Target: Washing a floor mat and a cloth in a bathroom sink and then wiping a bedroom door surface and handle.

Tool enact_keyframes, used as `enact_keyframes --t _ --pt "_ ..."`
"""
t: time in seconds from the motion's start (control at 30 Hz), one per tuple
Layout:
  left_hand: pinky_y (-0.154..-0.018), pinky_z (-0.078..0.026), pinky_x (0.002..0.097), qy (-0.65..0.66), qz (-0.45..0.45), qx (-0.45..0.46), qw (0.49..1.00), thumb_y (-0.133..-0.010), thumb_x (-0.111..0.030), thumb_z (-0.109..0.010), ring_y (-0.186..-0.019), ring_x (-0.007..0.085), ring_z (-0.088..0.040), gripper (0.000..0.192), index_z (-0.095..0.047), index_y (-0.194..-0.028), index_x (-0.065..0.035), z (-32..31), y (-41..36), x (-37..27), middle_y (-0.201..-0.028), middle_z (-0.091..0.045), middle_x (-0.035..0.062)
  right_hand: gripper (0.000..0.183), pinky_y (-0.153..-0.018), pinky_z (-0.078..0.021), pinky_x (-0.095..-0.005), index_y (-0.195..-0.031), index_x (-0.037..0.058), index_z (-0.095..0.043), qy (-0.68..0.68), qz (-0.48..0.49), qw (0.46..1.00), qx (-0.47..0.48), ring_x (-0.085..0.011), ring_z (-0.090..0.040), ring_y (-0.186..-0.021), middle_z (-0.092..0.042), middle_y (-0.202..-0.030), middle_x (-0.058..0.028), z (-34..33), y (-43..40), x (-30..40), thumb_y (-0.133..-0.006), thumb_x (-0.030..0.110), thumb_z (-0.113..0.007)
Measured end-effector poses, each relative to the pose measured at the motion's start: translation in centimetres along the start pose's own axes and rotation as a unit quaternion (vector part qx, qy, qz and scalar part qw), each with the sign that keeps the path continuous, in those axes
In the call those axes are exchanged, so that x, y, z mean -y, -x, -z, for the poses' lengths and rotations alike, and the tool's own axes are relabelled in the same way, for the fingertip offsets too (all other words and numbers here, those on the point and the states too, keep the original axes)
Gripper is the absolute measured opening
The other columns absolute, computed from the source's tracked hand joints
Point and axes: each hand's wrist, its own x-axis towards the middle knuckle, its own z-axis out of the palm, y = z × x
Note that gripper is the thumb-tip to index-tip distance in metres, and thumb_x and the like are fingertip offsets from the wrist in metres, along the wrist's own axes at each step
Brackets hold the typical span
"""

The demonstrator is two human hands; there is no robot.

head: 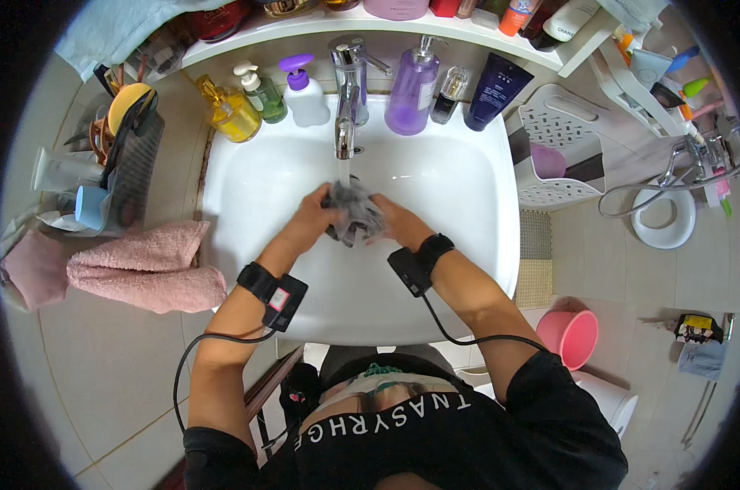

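Note:
Water runs from a chrome faucet [345,116] onto a wet, dark grey bunched cloth-like item [352,213] over the white washbasin [461,184]. My left hand [313,217] grips the item's left side, fingers partly hidden behind it. On its right side, my right hand [400,222] holds it too, its fingertips blurred. Both wrists wear black straps with small cabled boxes. What exactly the grey item is cannot be told.
Pump bottles, among them a purple one [411,92] and a white one [305,98], and a dark blue tube [495,92] line the basin's back edge. A pink towel [149,269] hangs at the left; a crowded white shelf [455,30] spans above.

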Motion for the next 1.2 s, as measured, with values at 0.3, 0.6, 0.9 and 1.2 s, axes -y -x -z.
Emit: enact_keyframes --t 0.3,0.6,0.9,1.2 --pt "-0.069 -0.040 0.0362 -0.228 -0.224 -0.327 0.889 -0.065 -0.028 -0.061 -0.078 0.0272 -0.050 0.041 -0.046 -0.093 -0.0032 -5.0 -1.5 -0.3 -0.083 -0.051 0.0129 0.020 -0.048 -0.0447 -0.0272 -0.084 0.0045 -0.050 0.029 0.288 0.953 0.088 -0.0159 -0.054 -0.061 -0.053 -0.075 -0.0060 -2.4 0.2 0.0 -0.080 0.021 -0.040" --pt "-0.065 -0.040 0.0400 -0.223 -0.120 -0.336 0.907 -0.071 -0.027 -0.049 -0.073 0.0357 -0.050 0.026 -0.048 -0.078 -0.0018 -4.3 -3.4 -0.5 -0.078 -0.053 0.0188 0.019 -0.037 -0.0408 -0.0300 -0.078 0.0065 -0.051 -0.040 0.037 0.996 -0.066 -0.0149 -0.050 -0.051 -0.052 -0.068 -0.0046 -2.9 -1.3 0.9 -0.078 0.024 -0.044" --pt "-0.065 -0.041 0.0358 -0.239 -0.105 -0.184 0.948 -0.069 -0.039 -0.048 -0.072 0.0333 -0.053 0.040 -0.051 -0.080 -0.0009 -1.5 -4.2 1.3 -0.071 -0.054 0.0202 0.027 -0.044 -0.0416 -0.0339 -0.077 0.0034 -0.052 0.143 0.028 0.985 -0.092 -0.0159 -0.051 -0.057 -0.051 -0.067 -0.0046 -1.0 0.4 1.5 -0.077 0.029 -0.044" --pt "-0.086 -0.031 0.0381 -0.395 0.016 -0.299 0.869 -0.066 -0.033 -0.059 -0.103 0.0364 -0.032 0.069 -0.026 -0.120 -0.0052 5.6 -2.0 1.5 -0.113 -0.025 0.0231 0.055 -0.083 -0.0346 -0.0403 -0.112 0.0098 -0.039 0.754 -0.001 0.627 -0.198 -0.0266 -0.036 -0.105 -0.038 -0.110 -0.0123 8.0 -0.6 3.2 -0.071 0.043 -0.050"
